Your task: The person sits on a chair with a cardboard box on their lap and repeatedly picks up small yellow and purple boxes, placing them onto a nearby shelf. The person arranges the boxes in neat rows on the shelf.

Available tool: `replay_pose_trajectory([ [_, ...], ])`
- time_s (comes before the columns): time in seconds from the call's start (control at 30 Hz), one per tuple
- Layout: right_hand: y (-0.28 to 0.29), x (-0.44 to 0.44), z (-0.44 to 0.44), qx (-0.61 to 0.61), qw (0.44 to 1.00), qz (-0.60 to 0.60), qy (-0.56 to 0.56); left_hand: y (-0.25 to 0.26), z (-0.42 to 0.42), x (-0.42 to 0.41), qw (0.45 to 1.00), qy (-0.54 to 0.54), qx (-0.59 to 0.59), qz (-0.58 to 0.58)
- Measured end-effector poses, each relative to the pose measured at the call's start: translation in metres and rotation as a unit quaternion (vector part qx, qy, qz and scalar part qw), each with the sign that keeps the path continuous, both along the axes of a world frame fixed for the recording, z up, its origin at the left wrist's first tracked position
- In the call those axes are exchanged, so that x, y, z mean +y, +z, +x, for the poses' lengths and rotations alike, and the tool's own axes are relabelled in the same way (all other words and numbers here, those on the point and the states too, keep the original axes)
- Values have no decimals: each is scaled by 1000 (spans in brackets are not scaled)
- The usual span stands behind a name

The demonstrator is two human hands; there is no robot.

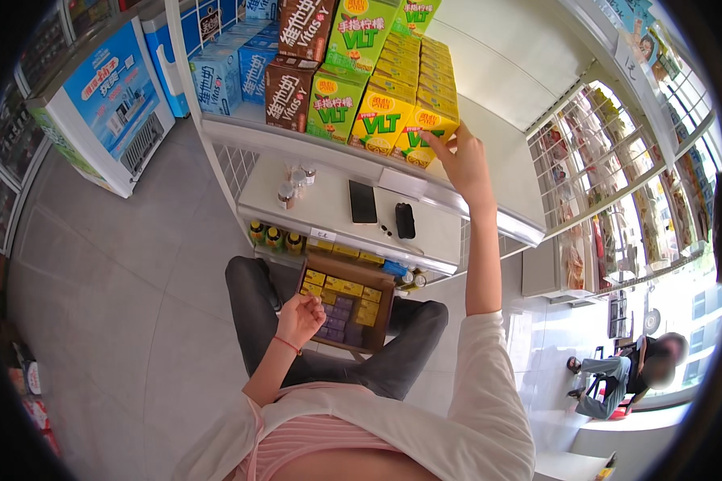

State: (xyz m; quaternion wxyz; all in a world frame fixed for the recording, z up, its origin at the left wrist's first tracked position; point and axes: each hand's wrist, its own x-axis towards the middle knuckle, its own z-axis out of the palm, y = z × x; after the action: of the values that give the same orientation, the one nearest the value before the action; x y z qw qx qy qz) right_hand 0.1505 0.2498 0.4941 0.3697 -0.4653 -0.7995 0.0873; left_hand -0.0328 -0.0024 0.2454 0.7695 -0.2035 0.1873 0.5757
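Observation:
My right hand (466,165) reaches up to the shelf. Its thumb lies across the front of a yellow VLT lemon-tea carton pack (424,129) and its fingers are at the pack's right side. That pack stands at the front of the rightmost row, beside another yellow VLT pack (382,117). Over an open cardboard box (390,321) between my knees, my left hand (301,318) is loosely curled and appears to hold nothing. Small yellow cartons (344,286) and purple cartons (337,318) fill much of the box; my left hand hides part of its left side.
Green cartons (337,108), brown Vitasoy cartons (289,96) and blue ones (216,81) line the shelf leftward. Below lie a phone (363,202), a black case (405,220) and small jars (286,195). A freezer (105,108) stands left; a seated person (623,376) is at right.

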Motion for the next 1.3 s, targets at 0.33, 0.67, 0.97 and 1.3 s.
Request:
replay_pose_trajectory([
  [0.33,-79,-112,16,273,938,-210,44,-44,2,-6,996,-38,65,-48],
  [0.67,-460,-162,54,-393,807,-440,18,-85,-22,-52,967,-99,159,-175],
  [0.97,-524,-194,46,-451,863,-201,-107,-109,-30,-62,968,-142,175,-111],
  [1.3,-518,-189,49,-513,837,-178,-69,-103,-33,-58,976,-158,143,-54],
])
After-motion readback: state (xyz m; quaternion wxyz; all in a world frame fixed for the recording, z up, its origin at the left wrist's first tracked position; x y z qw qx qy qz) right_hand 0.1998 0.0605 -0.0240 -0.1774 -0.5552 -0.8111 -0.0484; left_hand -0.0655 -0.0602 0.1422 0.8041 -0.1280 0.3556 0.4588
